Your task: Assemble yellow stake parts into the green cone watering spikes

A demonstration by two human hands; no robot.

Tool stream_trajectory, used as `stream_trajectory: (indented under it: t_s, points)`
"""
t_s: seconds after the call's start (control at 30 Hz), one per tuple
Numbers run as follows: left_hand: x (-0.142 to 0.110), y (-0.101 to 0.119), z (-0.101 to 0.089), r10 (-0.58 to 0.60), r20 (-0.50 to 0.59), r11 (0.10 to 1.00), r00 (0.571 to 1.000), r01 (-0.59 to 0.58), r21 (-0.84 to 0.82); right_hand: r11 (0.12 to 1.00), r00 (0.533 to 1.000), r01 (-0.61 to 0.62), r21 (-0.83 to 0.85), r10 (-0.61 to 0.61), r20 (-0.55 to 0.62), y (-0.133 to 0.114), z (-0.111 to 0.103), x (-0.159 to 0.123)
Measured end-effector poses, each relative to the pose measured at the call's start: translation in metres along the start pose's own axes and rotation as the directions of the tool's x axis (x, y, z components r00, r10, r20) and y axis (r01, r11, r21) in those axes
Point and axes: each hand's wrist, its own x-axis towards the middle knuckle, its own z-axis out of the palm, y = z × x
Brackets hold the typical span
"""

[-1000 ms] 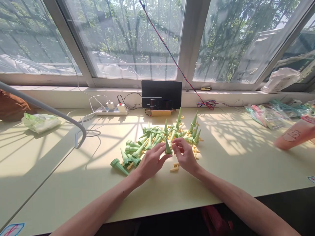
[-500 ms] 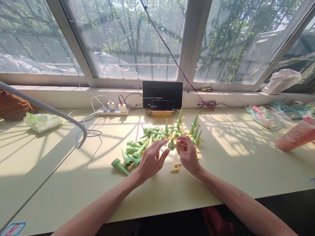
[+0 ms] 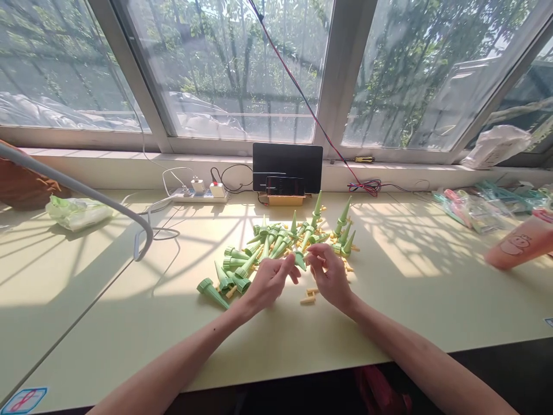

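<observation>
My left hand [image 3: 268, 282] pinches a green plastic watering spike [image 3: 299, 261] between thumb and fingers, its pointed end tilted down toward the right. Close by on the right, my right hand [image 3: 330, 275] has its thumb and fingertips drawn together near the spike; what they hold, if anything, is too small to make out. Behind both hands lies a heap of green spikes [image 3: 242, 270], many with short yellow pegs. Several assembled spikes [image 3: 343, 217] stand point up at the heap's right side. Loose yellow pegs [image 3: 308, 300] rest on the table below my hands.
A tablet [image 3: 287, 164] and a phone [image 3: 286, 185] lean near the windowsill. To their left sits a power strip [image 3: 199, 196] with cables. A grey curved bar [image 3: 86, 187] crosses the left side. At right lies a pink cup [image 3: 518, 242] beside plastic packets [image 3: 475, 207].
The spike has tipped from point up to point down, and my left fingers have closed on it. My right hand has barely moved.
</observation>
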Motion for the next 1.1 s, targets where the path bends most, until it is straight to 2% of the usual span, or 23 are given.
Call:
stream_trajectory:
  t_s: [0.13,0.7,1.1]
  points:
    - [0.0001,-0.0011,-0.0003,-0.041,0.023,0.999,0.999,0.042,-0.012,1.0,1.0,0.015,0.003,-0.015,0.009,0.0003,-0.0001,0.0002]
    - [-0.0022,0.004,-0.001,-0.059,0.024,0.996,0.998,0.057,0.075,0.998,1.0,-0.009,0.061,0.007,0.025,0.0023,0.0005,0.0013]
    - [-0.0025,0.0033,0.0,0.049,-0.022,0.971,0.999,-0.042,0.236,0.995,0.999,-0.037,0.097,0.034,0.039,0.0034,-0.0003,0.0018]
